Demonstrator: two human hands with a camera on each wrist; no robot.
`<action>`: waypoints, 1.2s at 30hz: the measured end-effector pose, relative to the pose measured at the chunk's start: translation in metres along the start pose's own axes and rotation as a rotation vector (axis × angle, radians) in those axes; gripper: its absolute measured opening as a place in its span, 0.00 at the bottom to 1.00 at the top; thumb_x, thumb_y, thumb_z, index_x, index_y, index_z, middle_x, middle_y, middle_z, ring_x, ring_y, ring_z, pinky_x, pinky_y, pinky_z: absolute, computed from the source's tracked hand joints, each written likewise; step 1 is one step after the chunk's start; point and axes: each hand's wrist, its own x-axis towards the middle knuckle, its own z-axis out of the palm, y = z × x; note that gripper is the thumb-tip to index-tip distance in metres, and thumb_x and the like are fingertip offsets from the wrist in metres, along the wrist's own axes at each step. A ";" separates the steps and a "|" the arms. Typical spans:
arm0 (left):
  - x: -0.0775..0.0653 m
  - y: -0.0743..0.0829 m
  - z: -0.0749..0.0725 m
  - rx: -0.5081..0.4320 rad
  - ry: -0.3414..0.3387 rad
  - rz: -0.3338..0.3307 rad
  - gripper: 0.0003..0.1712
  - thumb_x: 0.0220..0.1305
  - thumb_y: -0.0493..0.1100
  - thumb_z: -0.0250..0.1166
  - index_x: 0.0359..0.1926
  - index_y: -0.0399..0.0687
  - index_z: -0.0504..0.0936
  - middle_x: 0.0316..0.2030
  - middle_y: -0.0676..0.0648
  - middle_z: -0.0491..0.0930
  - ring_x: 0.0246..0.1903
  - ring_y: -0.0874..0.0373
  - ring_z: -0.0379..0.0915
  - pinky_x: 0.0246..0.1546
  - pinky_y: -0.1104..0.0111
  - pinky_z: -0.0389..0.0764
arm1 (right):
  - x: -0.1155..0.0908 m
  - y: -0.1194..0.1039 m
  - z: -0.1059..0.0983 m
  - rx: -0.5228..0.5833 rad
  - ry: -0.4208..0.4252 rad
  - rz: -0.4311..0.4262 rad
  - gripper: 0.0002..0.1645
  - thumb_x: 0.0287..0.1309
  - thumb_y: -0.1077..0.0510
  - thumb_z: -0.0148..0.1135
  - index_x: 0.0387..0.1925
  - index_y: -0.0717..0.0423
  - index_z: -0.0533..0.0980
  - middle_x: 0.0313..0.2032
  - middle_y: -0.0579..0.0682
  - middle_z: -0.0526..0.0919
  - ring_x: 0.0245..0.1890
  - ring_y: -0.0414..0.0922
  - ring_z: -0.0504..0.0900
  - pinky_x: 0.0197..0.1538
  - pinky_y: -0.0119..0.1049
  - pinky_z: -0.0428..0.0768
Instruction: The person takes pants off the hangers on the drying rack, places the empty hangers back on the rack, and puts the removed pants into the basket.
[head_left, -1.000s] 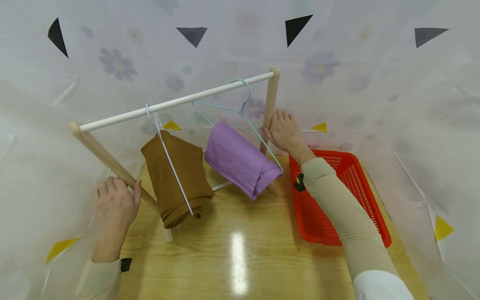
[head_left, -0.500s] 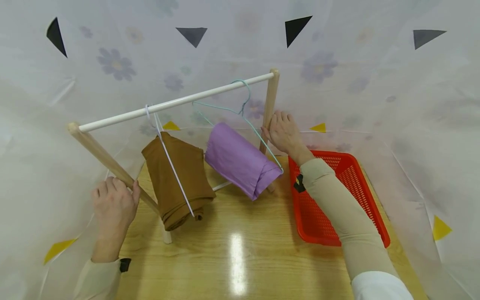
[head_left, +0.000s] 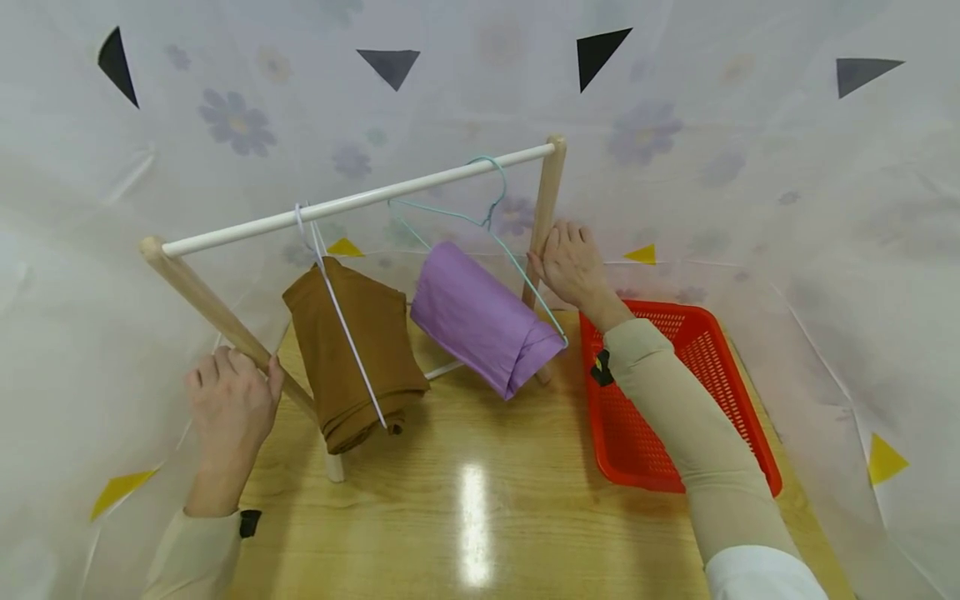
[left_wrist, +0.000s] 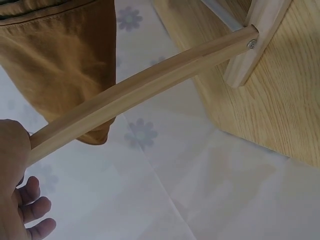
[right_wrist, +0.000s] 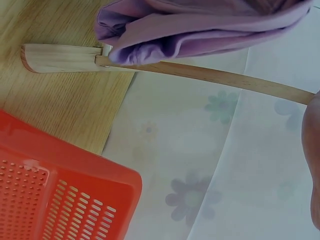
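Observation:
A small clothes rack (head_left: 360,201) with a white top bar and wooden posts stands on the table. My left hand (head_left: 231,408) grips its left post (left_wrist: 145,82), thumb on the near side. The right hand (head_left: 572,265) holds the right post (head_left: 547,196); only its edge shows in the right wrist view. Folded brown trousers (head_left: 360,350) hang over a pale purple hanger (head_left: 350,337) at the left of the bar. Farther right, a folded purple cloth (head_left: 480,321) hangs tilted on a mint-green hanger (head_left: 517,265).
A red perforated plastic basket (head_left: 617,467) stands on the right of the wooden table (head_left: 397,525), under my right forearm. White flowered sheeting (head_left: 480,100) with black, grey and yellow triangles surrounds the table at the back and sides.
Both hands keep their hold on the posts. The whole view shifts slightly, and the hanging clothes sway a little.

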 end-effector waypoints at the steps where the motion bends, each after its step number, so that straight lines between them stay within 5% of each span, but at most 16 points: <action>1: 0.000 0.000 0.000 0.000 0.000 0.000 0.33 0.71 0.54 0.43 0.22 0.27 0.67 0.21 0.30 0.70 0.23 0.34 0.65 0.25 0.50 0.63 | 0.000 0.000 0.000 -0.003 -0.002 0.000 0.30 0.70 0.40 0.40 0.30 0.65 0.67 0.28 0.58 0.67 0.30 0.57 0.69 0.38 0.47 0.67; 17: 0.002 -0.003 0.004 0.001 -0.021 -0.010 0.32 0.69 0.53 0.45 0.24 0.25 0.68 0.22 0.29 0.71 0.23 0.33 0.66 0.27 0.49 0.65 | -0.010 -0.003 0.001 0.013 0.104 -0.003 0.28 0.69 0.42 0.43 0.26 0.63 0.67 0.25 0.55 0.65 0.26 0.55 0.67 0.33 0.46 0.66; 36: 0.014 0.002 0.018 0.010 -0.020 0.016 0.30 0.67 0.52 0.48 0.23 0.25 0.69 0.23 0.30 0.72 0.23 0.35 0.66 0.26 0.51 0.63 | -0.031 0.006 -0.015 0.001 0.037 0.018 0.28 0.70 0.43 0.41 0.28 0.65 0.66 0.28 0.58 0.68 0.30 0.57 0.69 0.37 0.48 0.68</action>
